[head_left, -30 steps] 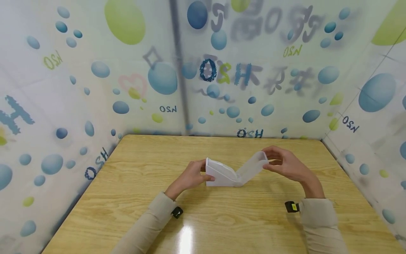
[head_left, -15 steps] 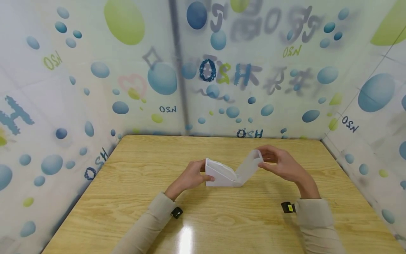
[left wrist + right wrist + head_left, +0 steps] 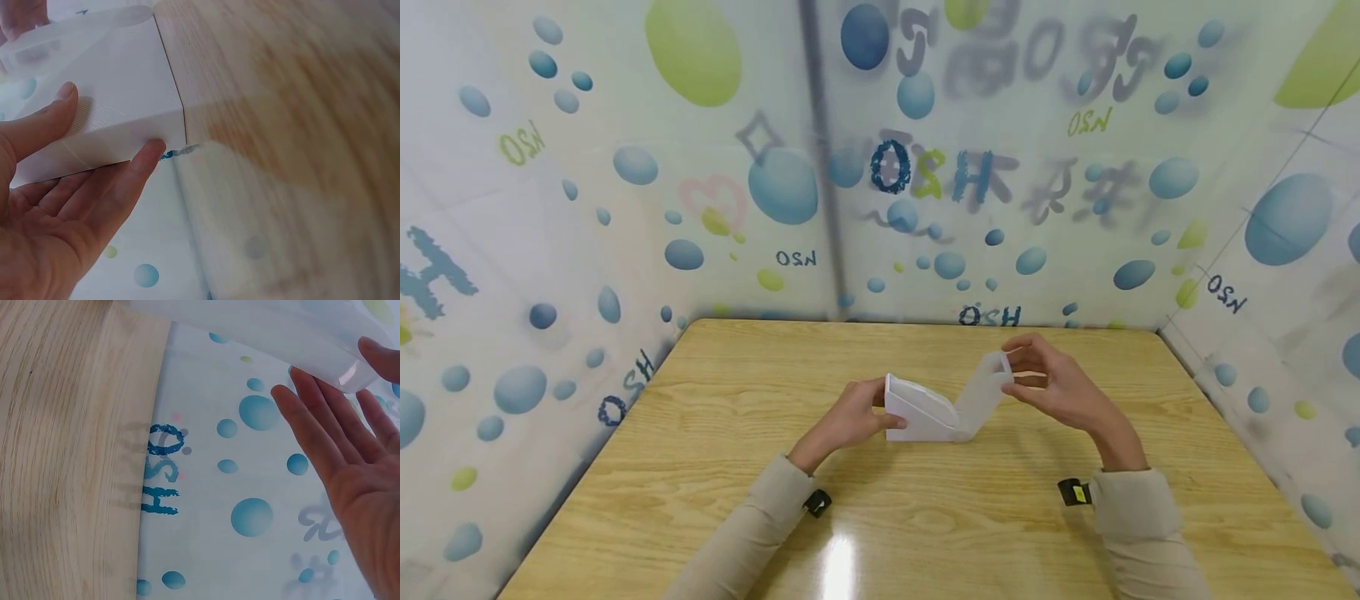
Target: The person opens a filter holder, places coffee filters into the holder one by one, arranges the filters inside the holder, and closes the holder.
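A white box (image 3: 920, 422) with a slanted top opening stands on the wooden table, its translucent hinged lid (image 3: 981, 400) swung up to the right. My left hand (image 3: 853, 417) grips the box's left end, thumb on the near side; in the left wrist view the fingers (image 3: 128, 187) lie along its end face. At the lid's raised end, my right hand (image 3: 1060, 387) holds the rim between thumb and fingers. The right wrist view has the lid (image 3: 262, 328) at the top, with the thumb over it and the fingers beneath. What is inside the box cannot be made out.
The wooden table (image 3: 760, 358) carries a bright light reflection near its front. Pale curtains (image 3: 700, 167) printed with blue and green bubbles stand behind and at both sides. Each sleeve has a small black wrist camera (image 3: 1075, 492) at its cuff.
My right hand has moved left and slightly up, tilting the lid to a steeper angle toward the box. The left hand and the box have stayed in place.
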Demonstrator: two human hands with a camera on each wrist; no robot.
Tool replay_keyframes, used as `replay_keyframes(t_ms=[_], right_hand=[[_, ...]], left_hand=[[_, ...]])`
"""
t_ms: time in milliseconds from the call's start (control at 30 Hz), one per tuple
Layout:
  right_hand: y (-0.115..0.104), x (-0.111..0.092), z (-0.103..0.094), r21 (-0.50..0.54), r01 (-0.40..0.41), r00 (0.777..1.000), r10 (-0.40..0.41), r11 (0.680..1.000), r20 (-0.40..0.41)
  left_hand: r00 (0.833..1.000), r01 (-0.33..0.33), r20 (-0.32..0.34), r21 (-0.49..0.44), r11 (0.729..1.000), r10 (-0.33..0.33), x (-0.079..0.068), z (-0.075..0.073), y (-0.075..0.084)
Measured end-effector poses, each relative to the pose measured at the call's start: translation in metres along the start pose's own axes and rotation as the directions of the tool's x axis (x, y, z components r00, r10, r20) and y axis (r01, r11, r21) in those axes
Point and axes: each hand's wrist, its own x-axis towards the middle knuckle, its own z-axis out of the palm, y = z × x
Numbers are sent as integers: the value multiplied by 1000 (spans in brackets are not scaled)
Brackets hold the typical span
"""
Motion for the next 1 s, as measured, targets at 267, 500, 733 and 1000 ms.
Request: replay_keyframes(t_ms=[267, 500, 733, 1000], right_hand=[[-3, 3, 6, 13, 1, 1000, -1, 1000, -24], [-3, 5, 9, 20, 14, 1000, -14, 1000, -18], [-7, 5, 13, 11, 30, 999, -29, 1000, -26], [-8, 8, 19, 19, 27, 999, -27, 999, -39]], left_hand=[[1000, 3, -2, 4, 1000, -3, 0, 0, 0], [1000, 7, -2, 7, 1000, -7, 0, 1, 1], [1000, 10, 0, -2, 1000, -10, 0, 1, 1], [1000, 0, -1, 7, 1000, 0, 0, 1, 1]])
